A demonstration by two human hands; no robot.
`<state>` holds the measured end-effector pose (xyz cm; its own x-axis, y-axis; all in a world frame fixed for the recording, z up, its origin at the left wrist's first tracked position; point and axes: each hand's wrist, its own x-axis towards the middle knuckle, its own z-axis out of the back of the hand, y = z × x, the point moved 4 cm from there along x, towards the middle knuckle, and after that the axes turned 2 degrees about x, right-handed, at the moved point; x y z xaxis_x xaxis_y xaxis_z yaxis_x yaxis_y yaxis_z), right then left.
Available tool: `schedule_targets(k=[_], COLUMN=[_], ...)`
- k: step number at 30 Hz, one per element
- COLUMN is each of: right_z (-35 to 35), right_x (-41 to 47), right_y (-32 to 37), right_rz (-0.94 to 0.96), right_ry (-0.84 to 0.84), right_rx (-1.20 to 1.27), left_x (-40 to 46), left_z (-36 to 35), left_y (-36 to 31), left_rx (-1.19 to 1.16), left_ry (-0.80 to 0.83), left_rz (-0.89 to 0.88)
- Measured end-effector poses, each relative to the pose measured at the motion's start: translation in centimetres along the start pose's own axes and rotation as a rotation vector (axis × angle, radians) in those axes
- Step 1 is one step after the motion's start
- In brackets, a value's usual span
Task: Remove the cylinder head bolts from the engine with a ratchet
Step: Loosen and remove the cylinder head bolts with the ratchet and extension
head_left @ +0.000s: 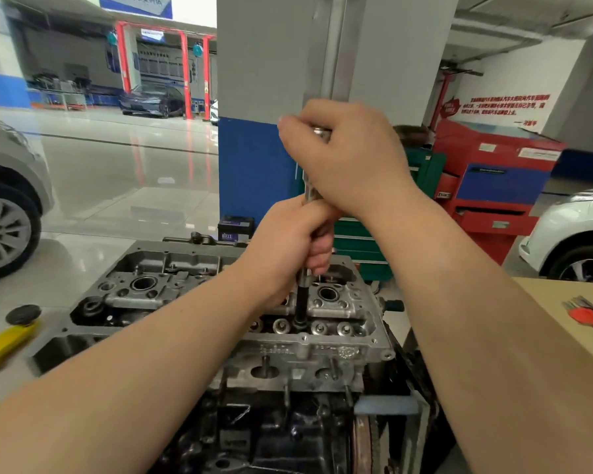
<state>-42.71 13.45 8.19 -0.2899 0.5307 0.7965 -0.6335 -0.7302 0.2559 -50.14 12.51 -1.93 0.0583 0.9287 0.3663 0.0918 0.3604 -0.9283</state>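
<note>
Both forearms filled the foreground of the head view, reaching forward over the engine (220,336) that sat low in the frame. Its cylinder head (326,350) faced up, valve gear and ports exposed. From it rose a long ratchet extension (302,302), standing nearly upright, its dark socket end sunk into a bolt recess near the head's front edge; the bolt itself was hidden inside the socket. The left hand (288,244) was wrapped around the shaft low down, just above the head, steadying it. The right hand (350,155) was closed over the top of the tool, directly above the left, with a glimpse of bright metal between its fingers. So the two hands were stacked on one vertical axis, the bolt straight below both and the left nearer to it. Any turning would likely come from the upper hand while the lower kept the socket seated. A red-handled tool (586,316) lay on the bench at right.
</note>
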Motion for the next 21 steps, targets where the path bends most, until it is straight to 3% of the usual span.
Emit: schedule_targets(k=[3, 8, 10, 13, 15, 17, 21], right_z=[1.0, 1.8, 1.6, 0.9, 0.6, 0.1, 0.7], right_x=[-0.4, -1.7, -1.2, -0.5, -0.5, -0.3, -0.6], right_y=[0.9, 1.8, 1.0, -0.8, -1.2, -1.0, 0.4], right_rz=[-0.077, -0.003, 0.021, 0.008, 0.005, -0.01, -0.116], right_ry=[-0.055, -0.201, -0.181, 0.005, 0.029, -0.009, -0.084], right_rx=[-0.535, -0.607, -0.456, 0.223, 0.465, 0.356, -0.467], left_x=[-0.6, -1.0, -0.5, 0.1, 0.0, 0.0, -0.5], left_z=[0.3, -1.2, -0.8, -0.8, -0.8, -0.4, 0.2], left_y=[0.7, 1.8, 1.6, 1.5, 1.5, 1.2, 1.0], left_rx=[0.223, 0.088, 0.01, -0.113, -0.147, -0.126, 0.147], left_ry=[-0.26, -0.368, -0.294, 0.031, 0.182, 0.178, -0.133], left_rz=[-0.116, -0.103, -0.046, 0.046, 0.078, 0.083, -0.053])
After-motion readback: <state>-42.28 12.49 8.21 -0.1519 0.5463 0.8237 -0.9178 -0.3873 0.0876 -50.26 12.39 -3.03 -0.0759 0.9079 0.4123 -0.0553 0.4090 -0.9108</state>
